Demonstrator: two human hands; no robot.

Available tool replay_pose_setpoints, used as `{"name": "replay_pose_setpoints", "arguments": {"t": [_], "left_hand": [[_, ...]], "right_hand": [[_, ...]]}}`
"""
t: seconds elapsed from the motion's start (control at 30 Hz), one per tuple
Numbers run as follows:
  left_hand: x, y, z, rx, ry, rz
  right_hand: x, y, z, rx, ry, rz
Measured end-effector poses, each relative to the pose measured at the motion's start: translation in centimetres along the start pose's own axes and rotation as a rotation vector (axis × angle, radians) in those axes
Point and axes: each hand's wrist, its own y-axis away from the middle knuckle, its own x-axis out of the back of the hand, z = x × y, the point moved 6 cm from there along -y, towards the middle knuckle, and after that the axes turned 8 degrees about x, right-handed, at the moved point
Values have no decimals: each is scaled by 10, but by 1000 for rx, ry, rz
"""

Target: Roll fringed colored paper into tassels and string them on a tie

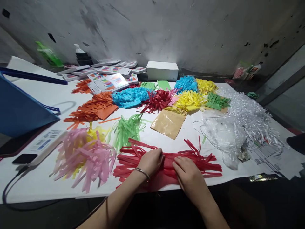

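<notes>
A sheet of red tissue paper [169, 163], cut into fringe at both ends, lies at the table's front edge. My left hand [152, 160] is closed on its middle part, fingers curled over the paper. A short way to the right, my right hand [187, 170] has its bent fingers together on the same band; its thumb is mostly hidden. Strips fan out to either side of my hands. To the left are a light green tissue tassel [128, 130] and a pile of pink tassels [91, 159] with yellow tissue.
Orange fringed tissue [91, 109], blue tissue [131, 96] and yellow tissue [190, 100] lie farther back. A brown packet [169, 122] sits mid-table. Clear plastic [221, 133] and shredded white strips [252, 117] cover the right. A white power bank [43, 148] with a cable stands left.
</notes>
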Motion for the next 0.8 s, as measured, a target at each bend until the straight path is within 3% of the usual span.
{"name": "replay_pose_setpoints", "arguments": {"t": [0.07, 0.17, 0.33, 0.43, 0.63, 0.8], "left_hand": [[5, 2, -3, 8, -4, 27], [13, 12, -4, -13, -7, 108], [11, 41, 19, -419, 31, 363], [0, 50, 17, -501, 92, 437], [-12, 56, -1, -508, 159, 371], [-7, 47, -3, -318, 66, 216]], "right_hand": [[-20, -6, -1, 37, -6, 5], [-32, -3, 3, 70, -12, 48], [-22, -2, 1, 21, -42, 101], [-20, -4, -5, 42, -107, 77], [-18, 10, 2, 9, -176, 29], [-14, 15, 12, -149, -261, 28]]}}
